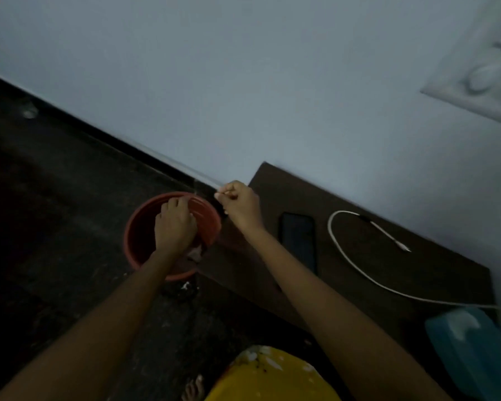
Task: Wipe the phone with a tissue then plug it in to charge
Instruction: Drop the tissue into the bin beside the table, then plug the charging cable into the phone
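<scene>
A dark phone (pixel 298 241) lies flat, screen up, on a dark brown table (pixel 359 279) against the wall. A white charging cable (pixel 347 256) curls on the table to the right of the phone, its plug end (pixel 404 247) lying loose. My left hand (pixel 174 227) reaches down into a red round bin (pixel 136 244) on the floor, fingers curled; whether it holds anything is hidden. A pale crumpled scrap (pixel 195 252) lies in the bin beside that wrist. My right hand (pixel 239 202) hovers as a closed fist over the table's left corner, apart from the phone.
A blue tissue pack (pixel 469 342) sits at the table's near right end. A white switchboard (pixel 480 76) is on the wall at upper right. The floor (pixel 55 212) is dark. My yellow garment (pixel 269 377) and toes (pixel 193 390) show at the bottom.
</scene>
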The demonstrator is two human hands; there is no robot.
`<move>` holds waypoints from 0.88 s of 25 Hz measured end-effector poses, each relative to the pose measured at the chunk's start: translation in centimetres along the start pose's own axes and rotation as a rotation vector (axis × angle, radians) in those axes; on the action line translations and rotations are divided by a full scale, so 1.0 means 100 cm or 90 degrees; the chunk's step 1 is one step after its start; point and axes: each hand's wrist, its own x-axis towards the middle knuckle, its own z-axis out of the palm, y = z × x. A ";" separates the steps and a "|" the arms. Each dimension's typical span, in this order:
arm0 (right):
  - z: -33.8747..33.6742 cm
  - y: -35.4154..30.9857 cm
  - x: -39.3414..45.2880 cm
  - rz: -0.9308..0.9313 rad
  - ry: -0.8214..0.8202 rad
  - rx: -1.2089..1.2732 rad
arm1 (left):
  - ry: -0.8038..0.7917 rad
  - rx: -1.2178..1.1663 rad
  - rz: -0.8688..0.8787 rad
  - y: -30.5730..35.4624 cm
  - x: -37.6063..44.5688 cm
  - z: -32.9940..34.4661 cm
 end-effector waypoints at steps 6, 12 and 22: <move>-0.179 0.087 -0.053 0.098 0.228 -0.188 | -0.024 -0.170 0.237 0.129 -0.036 0.005; -0.204 0.136 -0.089 0.178 0.157 -0.411 | -0.214 -0.264 0.191 0.217 -0.081 0.052; -0.202 0.120 -0.116 -0.025 0.230 -0.195 | -0.338 -0.739 -0.409 0.255 -0.084 0.068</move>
